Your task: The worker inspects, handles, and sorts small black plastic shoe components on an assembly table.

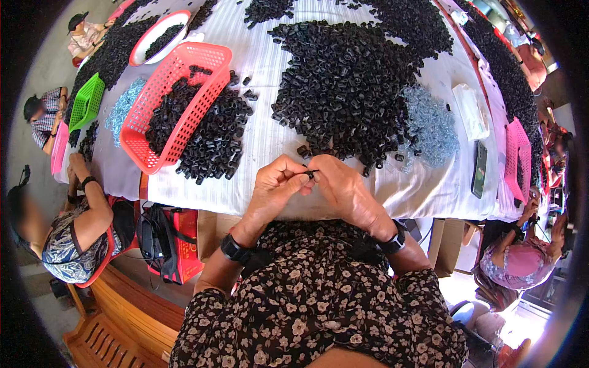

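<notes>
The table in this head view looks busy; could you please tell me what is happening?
A person's left hand and right hand hold a small black piece at the table. Beyond lies a large heap of black pieces, with pale bluish bits to its right. A red basket to its left holds more.

A white-clothed table (262, 138) bears heaped black parts (343, 89), small clear pieces (432, 130), a red basket (191, 116) and a phone (480, 170).

Left hand (273, 185) and right hand (340, 185) pinch 1 small black part (309, 175) — black heap (343, 83) beyond.
</notes>
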A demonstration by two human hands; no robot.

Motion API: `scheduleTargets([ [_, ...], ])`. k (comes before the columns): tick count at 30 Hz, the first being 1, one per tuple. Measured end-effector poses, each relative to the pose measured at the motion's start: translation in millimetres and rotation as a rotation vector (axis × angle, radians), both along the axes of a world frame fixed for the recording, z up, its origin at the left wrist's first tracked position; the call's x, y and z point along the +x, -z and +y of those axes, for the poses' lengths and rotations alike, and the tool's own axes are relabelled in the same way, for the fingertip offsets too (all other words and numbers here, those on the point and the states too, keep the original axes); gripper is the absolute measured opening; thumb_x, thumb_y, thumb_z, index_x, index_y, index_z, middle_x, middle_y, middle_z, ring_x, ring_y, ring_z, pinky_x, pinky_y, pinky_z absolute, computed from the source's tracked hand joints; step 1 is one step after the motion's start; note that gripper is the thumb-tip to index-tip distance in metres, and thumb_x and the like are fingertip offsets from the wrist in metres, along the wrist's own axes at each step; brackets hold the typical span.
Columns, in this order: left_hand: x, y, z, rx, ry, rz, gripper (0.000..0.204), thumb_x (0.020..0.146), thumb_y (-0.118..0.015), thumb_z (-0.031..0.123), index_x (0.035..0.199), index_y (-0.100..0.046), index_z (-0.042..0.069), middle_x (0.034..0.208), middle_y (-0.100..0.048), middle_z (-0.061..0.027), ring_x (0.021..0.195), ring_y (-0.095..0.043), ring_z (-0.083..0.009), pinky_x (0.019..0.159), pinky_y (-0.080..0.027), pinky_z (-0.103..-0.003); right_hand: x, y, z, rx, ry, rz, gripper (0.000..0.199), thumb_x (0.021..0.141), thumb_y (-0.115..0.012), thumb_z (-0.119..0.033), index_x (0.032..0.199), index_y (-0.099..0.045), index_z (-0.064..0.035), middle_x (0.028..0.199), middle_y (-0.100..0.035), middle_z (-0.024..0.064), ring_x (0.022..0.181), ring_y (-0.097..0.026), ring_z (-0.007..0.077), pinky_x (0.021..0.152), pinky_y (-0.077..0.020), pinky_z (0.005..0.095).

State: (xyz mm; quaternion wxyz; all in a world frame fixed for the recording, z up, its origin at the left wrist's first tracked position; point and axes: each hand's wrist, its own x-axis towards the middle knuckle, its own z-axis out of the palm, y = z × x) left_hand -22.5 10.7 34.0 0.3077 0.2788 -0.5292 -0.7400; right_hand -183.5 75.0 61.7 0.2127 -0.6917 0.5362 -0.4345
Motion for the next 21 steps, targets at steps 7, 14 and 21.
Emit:
scheduleTargets([
  [7,-6.8,14.8,2.0,-0.114,-0.086,0.066,0.005,0.087,-0.060,0.000,0.085,-0.056,0.001,0.078,-0.062,-0.0040,0.069,-0.057,-0.0073,0.064,-0.049,-0.021,8.9,4.8,-2.8,-0.156,0.026,0.504,0.024,0.069,-0.060,-0.004,0.090,-0.048,0.0002,0.078,-0.051,0.0104,0.074,-0.053,0.0249,0.066,-0.0457,0.0339],
  [14,-15.7,28.4,14.5,-0.023,-0.238,0.009,0.012,0.084,-0.060,-0.003,0.075,-0.056,0.003,0.075,-0.059,0.0022,0.069,-0.051,-0.0026,0.060,-0.043,-0.018,12.6,25.5,-7.5,-0.221,0.065,0.609,0.023,0.067,-0.059,-0.010,0.086,-0.049,-0.0014,0.070,-0.049,0.0077,0.066,-0.050,0.0208,0.059,-0.0417,0.0310],
  [21,-23.7,29.4,19.6,0.026,-0.350,0.044,0.013,0.083,-0.058,-0.007,0.074,-0.056,0.003,0.073,-0.057,0.0038,0.067,-0.050,-0.0016,0.058,-0.042,-0.018,15.1,30.2,-11.9,-0.269,0.086,0.480,0.021,0.067,-0.059,-0.010,0.085,-0.050,-0.0040,0.067,-0.049,0.0062,0.062,-0.050,0.0205,0.055,-0.0413,0.0315],
])
